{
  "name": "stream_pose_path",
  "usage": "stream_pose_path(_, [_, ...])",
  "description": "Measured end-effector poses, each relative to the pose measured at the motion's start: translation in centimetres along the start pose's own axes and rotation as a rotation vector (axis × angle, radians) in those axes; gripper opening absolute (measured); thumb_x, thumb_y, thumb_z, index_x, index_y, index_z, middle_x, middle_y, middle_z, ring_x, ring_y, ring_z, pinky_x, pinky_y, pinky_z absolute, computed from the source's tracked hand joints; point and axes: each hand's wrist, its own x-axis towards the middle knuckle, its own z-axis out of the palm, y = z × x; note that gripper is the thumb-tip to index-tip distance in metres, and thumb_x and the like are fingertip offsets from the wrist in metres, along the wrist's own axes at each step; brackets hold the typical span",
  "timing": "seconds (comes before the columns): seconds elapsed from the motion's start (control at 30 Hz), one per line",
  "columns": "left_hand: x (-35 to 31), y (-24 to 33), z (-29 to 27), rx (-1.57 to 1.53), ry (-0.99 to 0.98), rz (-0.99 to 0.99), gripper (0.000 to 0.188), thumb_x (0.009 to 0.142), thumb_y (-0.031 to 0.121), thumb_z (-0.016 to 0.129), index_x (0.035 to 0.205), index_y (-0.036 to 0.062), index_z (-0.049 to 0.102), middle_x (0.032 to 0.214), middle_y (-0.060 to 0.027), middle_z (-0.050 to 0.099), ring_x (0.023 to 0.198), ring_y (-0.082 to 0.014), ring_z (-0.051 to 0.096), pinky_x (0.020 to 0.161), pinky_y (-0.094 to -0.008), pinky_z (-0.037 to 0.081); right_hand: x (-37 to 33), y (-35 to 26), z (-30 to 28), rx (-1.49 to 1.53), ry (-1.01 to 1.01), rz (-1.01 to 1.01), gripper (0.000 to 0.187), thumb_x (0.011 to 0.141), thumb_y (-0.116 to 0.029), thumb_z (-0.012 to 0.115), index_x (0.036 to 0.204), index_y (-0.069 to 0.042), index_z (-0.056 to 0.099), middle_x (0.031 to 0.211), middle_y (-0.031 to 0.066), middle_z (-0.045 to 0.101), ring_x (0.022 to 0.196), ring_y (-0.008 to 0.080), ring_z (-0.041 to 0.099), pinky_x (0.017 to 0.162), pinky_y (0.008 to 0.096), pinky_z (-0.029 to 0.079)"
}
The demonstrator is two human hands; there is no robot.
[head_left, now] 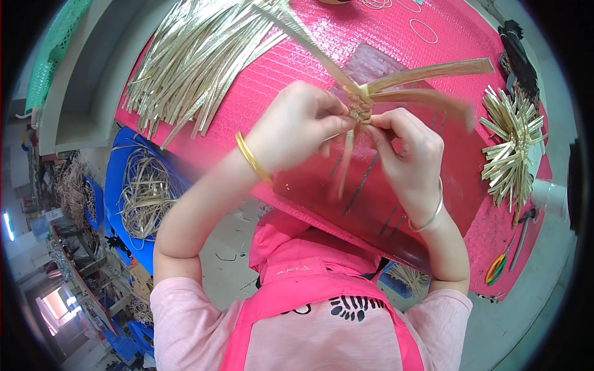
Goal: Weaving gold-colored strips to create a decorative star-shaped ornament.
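Between my two hands is a small woven piece made of flat gold strips, with long loose strip ends fanning out from its top and hanging below. My left hand pinches its left side between thumb and fingers. On the right side, my right hand pinches its lower edge with thumb and forefinger. The piece is held above a red mat marked with dark lines. The right-hand strip ends and the hanging one are smeared by motion.
A large heap of gold strips lies at the back left of the pink table cover. Bundled woven pieces, colourful-handled scissors and a hammer lie at right. A blue bin of strip scraps stands at left.
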Motion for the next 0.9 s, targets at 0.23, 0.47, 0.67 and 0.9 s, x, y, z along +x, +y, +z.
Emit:
stream_pose_path(0.23, [0.4, -2.3, 2.3, -0.691, 0.075, -0.019, 0.015, 0.078, 0.011, 0.055, 0.079, -0.0044, 0.053, 0.063, -0.0068, 0.056, 0.045, -0.0077, 0.050, 0.038, -0.0148, 0.036, -0.7, -0.2, 1.1, 0.505, 0.108, 0.284, 0.010, 0.074, -0.001, 0.056, 0.083, 0.004, 0.055, 0.067, 0.0040, 0.057, 0.062, 0.0074, 0.054, 0.052, 0.0200, 0.043])
stream_pose_path(0.47, [0.1, -1.1, 2.5, -0.352, 0.121, 0.034, 0.018, 0.075, 0.008, 0.057, 0.084, -0.0069, 0.053, 0.064, -0.0090, 0.057, 0.044, -0.0096, 0.052, 0.037, -0.0184, 0.040, 0.1, 2.2, -0.3, 1.069, -0.146, 0.724, 0.014, 0.073, -0.007, 0.060, 0.083, 0.001, 0.054, 0.073, 0.0058, 0.057, 0.062, 0.0107, 0.056, 0.055, 0.0190, 0.045])
stream_pose_path(0.67, [0.3, -1.1, 1.2, -0.376, -0.088, -0.104, 0.016, 0.074, 0.009, 0.058, 0.078, -0.0064, 0.056, 0.061, -0.0089, 0.057, 0.042, -0.0085, 0.050, 0.037, -0.0174, 0.038, -0.2, 3.0, -1.3, 1.202, -0.310, 0.797, 0.013, 0.074, -0.005, 0.058, 0.084, 0.002, 0.054, 0.079, 0.0082, 0.057, 0.068, 0.0126, 0.057, 0.060, 0.0231, 0.049])
stream_pose_path(0.9, [0.0, -1.5, 2.8, -0.359, -0.077, -0.043, 0.013, 0.073, 0.010, 0.060, 0.074, -0.0026, 0.059, 0.056, -0.0051, 0.056, 0.041, -0.0047, 0.045, 0.037, -0.0162, 0.034, 0.8, 3.6, -0.3, 0.389, -0.128, 0.311, 0.016, 0.081, -0.014, 0.050, 0.079, 0.001, 0.055, 0.070, 0.0040, 0.057, 0.063, 0.0089, 0.054, 0.055, 0.0237, 0.043])
